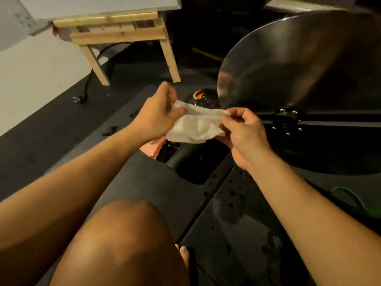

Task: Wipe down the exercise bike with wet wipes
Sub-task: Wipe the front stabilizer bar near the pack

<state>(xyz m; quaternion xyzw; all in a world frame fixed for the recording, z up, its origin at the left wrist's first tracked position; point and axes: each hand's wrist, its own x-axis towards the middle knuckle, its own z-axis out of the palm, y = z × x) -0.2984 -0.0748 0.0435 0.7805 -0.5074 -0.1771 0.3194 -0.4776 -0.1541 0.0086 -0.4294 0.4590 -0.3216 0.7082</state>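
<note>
The flywheel (299, 65) stands at the upper right. Left of it and farther back is a stool (123, 34), and farther left again a plug (79, 99) lies on the mat (51, 145). Just in front of the flywheel's left rim, a wet wipe (198, 124) hangs between the left hand (156, 118) and the right hand (241, 133) (each pinches one end). Nearer than the flywheel, the frame bar (212, 205) runs toward the person, with a knee (123, 234) to its left and a cord (348, 195) to its right.
</note>
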